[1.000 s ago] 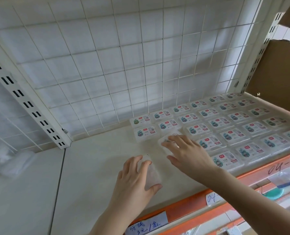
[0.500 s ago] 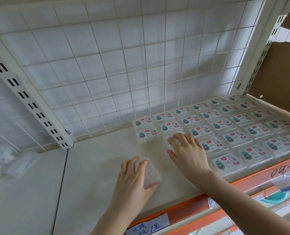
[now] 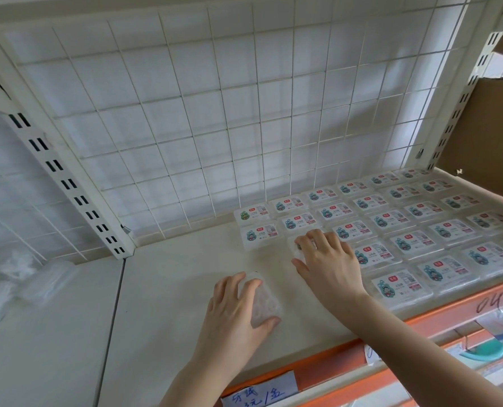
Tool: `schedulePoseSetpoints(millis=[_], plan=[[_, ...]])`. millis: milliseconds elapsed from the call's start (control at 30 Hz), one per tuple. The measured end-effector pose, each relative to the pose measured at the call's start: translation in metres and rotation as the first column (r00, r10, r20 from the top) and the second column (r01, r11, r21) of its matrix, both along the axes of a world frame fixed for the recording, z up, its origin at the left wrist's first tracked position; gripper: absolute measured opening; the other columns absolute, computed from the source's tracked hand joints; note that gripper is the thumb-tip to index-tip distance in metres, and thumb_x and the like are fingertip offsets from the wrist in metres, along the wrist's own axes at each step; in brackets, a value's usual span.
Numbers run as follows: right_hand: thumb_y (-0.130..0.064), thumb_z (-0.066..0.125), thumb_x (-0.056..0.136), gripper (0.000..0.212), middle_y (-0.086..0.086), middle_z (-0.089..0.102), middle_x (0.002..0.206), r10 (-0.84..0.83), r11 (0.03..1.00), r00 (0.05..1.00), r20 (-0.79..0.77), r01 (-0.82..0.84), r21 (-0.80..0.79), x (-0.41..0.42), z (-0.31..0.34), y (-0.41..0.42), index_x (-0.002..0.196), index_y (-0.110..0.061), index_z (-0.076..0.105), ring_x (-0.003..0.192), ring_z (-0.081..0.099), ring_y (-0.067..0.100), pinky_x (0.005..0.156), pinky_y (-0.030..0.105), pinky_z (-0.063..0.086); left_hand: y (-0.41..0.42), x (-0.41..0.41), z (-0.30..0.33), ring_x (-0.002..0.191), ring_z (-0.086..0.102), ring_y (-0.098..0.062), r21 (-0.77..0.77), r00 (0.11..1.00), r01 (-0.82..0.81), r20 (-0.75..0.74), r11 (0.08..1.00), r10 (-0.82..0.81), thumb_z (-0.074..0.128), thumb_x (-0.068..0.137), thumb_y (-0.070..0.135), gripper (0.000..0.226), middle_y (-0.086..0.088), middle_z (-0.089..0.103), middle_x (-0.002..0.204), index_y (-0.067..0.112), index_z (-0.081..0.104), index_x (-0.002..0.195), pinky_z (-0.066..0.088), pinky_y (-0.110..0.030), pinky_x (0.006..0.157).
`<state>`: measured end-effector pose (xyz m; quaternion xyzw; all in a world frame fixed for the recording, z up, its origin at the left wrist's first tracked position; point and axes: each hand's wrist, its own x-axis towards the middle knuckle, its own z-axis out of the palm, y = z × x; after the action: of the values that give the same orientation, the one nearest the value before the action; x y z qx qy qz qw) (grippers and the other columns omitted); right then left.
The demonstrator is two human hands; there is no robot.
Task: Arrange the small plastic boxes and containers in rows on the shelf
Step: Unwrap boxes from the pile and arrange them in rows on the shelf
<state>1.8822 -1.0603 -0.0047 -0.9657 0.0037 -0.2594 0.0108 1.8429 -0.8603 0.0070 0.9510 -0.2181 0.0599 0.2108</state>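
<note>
Two hands: both lay on the white shelf.
Left hand: gripped a clear box, lower centre.
Right hand: pressed flat on another box, at the labelled rows, right.
Surroundings: wire grid behind; crumpled plastic far left.

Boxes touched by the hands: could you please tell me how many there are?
2: front box under the left hand near the shelf edge; row box under the right hand, joining the rows. Others may hide beneath.

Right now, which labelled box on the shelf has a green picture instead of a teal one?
The leftmost box in the back row, against the wire grid; its neighbours show teal pictures.
</note>
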Motion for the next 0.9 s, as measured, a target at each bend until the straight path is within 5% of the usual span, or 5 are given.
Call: schedulePoseSetpoints(millis=[167, 267, 400, 533, 900], plan=[[-0.031, 0.075, 0.076, 0.031, 0.004, 0.062, 0.102, 0.049, 0.991, 0.999, -0.003, -0.048, 0.124, -0.011, 0.008, 0.004, 0.1, -0.016, 0.064, 0.089, 0.061, 0.03, 0.069, 0.04, 0.053, 0.003, 0.004, -0.004, 0.128, 0.03, -0.012, -0.123, 0.998, -0.024, 0.053, 0.992, 0.03, 0.065, 0.076, 0.051, 0.064, 0.006, 0.04, 0.134, 0.026, 0.045, 0.13, 0.033, -0.025, 0.103], [-0.035, 0.055, 0.09, 0.025, -0.002, 0.06, 0.108, 0.166, 0.923, 0.986, -0.013, -0.15, 0.355, -0.026, 0.017, 0.013, 0.108, -0.019, 0.061, 0.097, 0.059, 0.023, 0.066, 0.037, 0.053, 0.002, 0.008, 0.002, 0.115, 0.044, -0.004, -0.383, 0.997, -0.073, -0.017, 0.921, 0.072, 0.06, 0.071, 0.06, 0.061, 0.014, 0.051, 0.122, 0.027, 0.051, 0.122, 0.036, -0.019, 0.093], [-0.059, 0.037, 0.091, 0.05, -0.013, 0.048, 0.123, 0.494, 0.677, 0.868, -0.046, -0.351, 0.646, -0.042, 0.015, 0.024, 0.127, -0.027, 0.046, 0.113, 0.051, 0.005, 0.089, 0.03, 0.049, -0.005, 0.013, 0.022, 0.092, 0.064, -0.015, -0.821, 0.89, -0.316, -0.43, 0.476, -0.151, 0.056, 0.074, 0.063, 0.057, 0.003, 0.069, 0.101, 0.019, 0.062, 0.109, 0.049, -0.031, 0.079], [-0.057, 0.056, 0.083, 0.064, -0.02, 0.034, 0.131, 0.608, 0.56, 0.792, -0.047, -0.386, 0.733, -0.047, 0.009, 0.033, 0.135, -0.044, 0.023, 0.114, 0.043, -0.005, 0.09, 0.015, 0.044, -0.008, 0.016, 0.028, 0.084, 0.067, -0.021, -0.801, 0.701, -0.582, -0.581, 0.14, -0.414, 0.032, 0.091, 0.048, 0.052, -0.016, 0.068, 0.109, 0.012, 0.059, 0.116, 0.054, -0.031, 0.072], [-0.007, 0.064, 0.087, 0.053, -0.012, 0.05, 0.119, 0.426, 0.482, 0.905, -0.003, -0.224, 0.847, -0.04, 0.008, 0.031, 0.134, -0.022, 0.045, 0.096, 0.053, -0.004, 0.073, 0.008, 0.045, -0.005, 0.014, 0.013, 0.087, 0.066, -0.021, -0.874, 0.831, -0.455, -0.486, 0.17, -0.271, 0.048, 0.083, 0.032, 0.044, -0.006, 0.07, 0.108, 0.028, 0.049, 0.127, 0.05, -0.026, 0.062]])
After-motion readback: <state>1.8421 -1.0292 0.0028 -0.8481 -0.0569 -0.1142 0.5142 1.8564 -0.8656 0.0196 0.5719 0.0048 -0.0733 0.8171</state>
